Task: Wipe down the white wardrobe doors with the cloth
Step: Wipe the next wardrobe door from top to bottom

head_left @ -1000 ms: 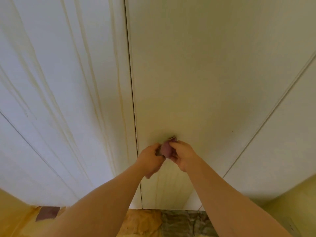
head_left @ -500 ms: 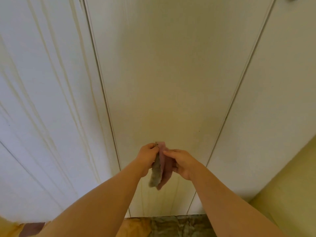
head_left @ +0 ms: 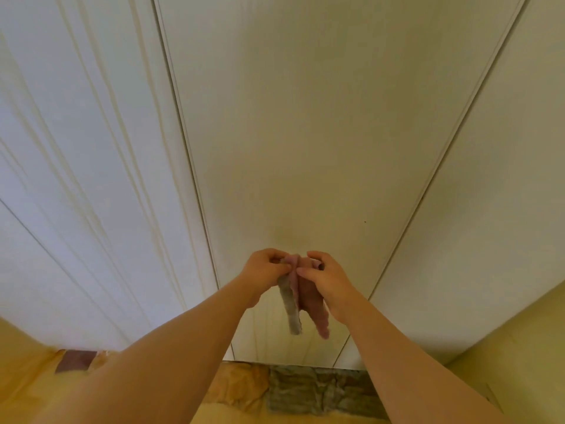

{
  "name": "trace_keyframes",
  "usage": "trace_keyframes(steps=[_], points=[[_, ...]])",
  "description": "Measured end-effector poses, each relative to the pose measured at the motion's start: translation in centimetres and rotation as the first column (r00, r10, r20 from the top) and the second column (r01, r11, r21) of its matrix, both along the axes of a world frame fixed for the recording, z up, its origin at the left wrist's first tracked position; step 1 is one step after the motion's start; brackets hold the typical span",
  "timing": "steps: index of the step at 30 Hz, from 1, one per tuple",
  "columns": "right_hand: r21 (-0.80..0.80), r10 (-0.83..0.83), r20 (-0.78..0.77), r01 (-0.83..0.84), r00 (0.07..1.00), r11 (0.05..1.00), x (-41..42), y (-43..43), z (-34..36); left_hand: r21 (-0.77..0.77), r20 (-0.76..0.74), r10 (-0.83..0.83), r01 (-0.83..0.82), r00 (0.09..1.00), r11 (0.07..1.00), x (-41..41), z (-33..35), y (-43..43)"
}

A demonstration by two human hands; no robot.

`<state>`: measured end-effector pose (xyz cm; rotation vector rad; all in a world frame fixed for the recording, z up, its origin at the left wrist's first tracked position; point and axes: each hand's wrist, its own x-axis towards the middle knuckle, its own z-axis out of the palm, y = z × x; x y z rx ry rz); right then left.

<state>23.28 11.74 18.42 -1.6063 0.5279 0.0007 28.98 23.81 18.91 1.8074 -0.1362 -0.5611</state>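
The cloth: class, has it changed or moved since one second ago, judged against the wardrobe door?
Yes. The cloth, bunched between both hands earlier, has unfolded and now hangs down in front of the middle wardrobe door toward its bottom edge.

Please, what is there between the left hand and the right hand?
In the head view, only the pink and grey cloth lies between the left hand and right hand; both pinch its top, and it hangs down.

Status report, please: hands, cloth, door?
Left hand and right hand both pinch cloth. Cloth hangs off middle wardrobe door. Nothing in the way.
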Motion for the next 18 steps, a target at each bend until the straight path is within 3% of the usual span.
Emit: trace_keyframes(steps=[2,4,7,8,11,13,16,18], points=[[-0.151,0.041,-0.029,-0.045,0.999,0.987,0.1,0.1,-0.9,0.017,0.052,0.001,-0.002,0.999,1.0,0.6,-1.1,0.5],[-0.255,-0.015,0.003,0.015,1.0,0.967,0.4,0.0,-1.4,0.116,0.17,-0.058,0.039,0.984,0.993,1.2,-1.8,0.8],[-0.425,-0.132,0.204,0.209,0.97,0.881,1.6,-0.7,-1.9,0.3,0.469,-0.087,-0.067,0.879,0.952,2.7,-2.8,1.0],[-0.459,-0.178,0.287,0.298,0.941,0.837,2.0,-0.9,-1.8,0.335,0.588,-0.081,-0.151,0.805,0.93,3.2,-3.0,1.1],[-0.432,-0.304,0.487,0.528,0.819,0.731,3.9,-0.6,-1.8,0.307,0.887,-0.12,-0.375,0.446,0.875,4.7,-4.9,1.5],[-0.377,-0.362,0.573,0.629,0.735,0.68,5.5,-0.4,-2.3,0.294,0.946,-0.197,-0.425,0.258,0.856,5.9,-7.0,1.7],[-0.315,-0.355,0.681,0.694,0.64,0.647,7.7,-0.1,-4.9,0.329,0.939,-0.331,-0.496,0.087,0.803,8.0,-10.4,2.4],[-0.348,-0.252,0.762,0.706,0.596,0.617,9.0,0.2,-7.0,0.316,0.93,-0.368,-0.529,0.008,0.787,9.5,-12.3,2.9]])
